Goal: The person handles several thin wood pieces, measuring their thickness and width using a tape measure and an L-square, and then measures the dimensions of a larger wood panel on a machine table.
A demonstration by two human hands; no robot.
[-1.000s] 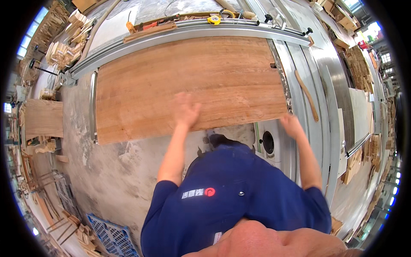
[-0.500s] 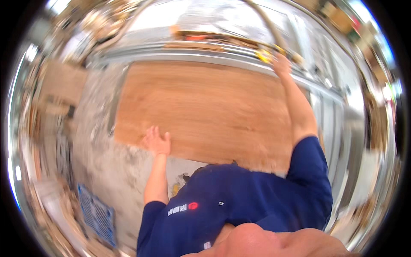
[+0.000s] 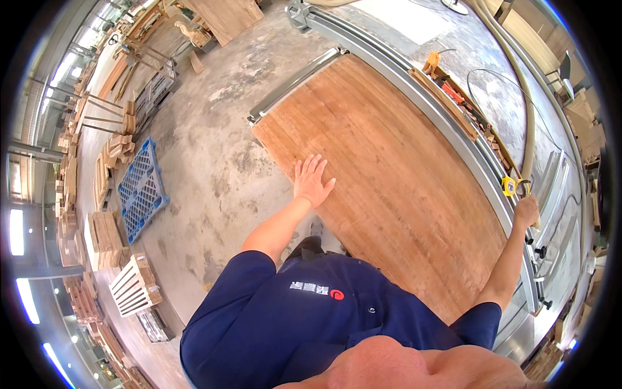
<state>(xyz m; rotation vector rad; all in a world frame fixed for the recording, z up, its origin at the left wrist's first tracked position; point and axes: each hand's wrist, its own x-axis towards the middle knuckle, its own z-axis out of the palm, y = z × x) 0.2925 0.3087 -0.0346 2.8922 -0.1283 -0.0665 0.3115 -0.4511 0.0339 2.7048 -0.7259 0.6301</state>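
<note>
A large brown wooden panel (image 3: 395, 175) lies flat on a saw table. My left hand (image 3: 312, 181) rests palm down on its near left edge, fingers spread, holding nothing. My right hand (image 3: 526, 211) reaches across to the panel's far side, with its fingers curled closed over the long metal rail (image 3: 453, 136) that runs along that edge. A yellow tape measure (image 3: 510, 186) sits on the rail just beyond this hand. My dark blue shirt fills the lower middle of the view.
A metal bar (image 3: 295, 84) bounds the panel's left end. A beige hose (image 3: 518, 84) curves over the machine behind the rail. On the concrete floor to the left are a blue plastic pallet (image 3: 142, 194), a white slatted pallet (image 3: 133, 285) and several wood stacks.
My view has swung, so the panel now runs diagonally. My left hand has moved onto the panel's near edge. My right hand has come back slightly from the tape measure onto the rail.
</note>
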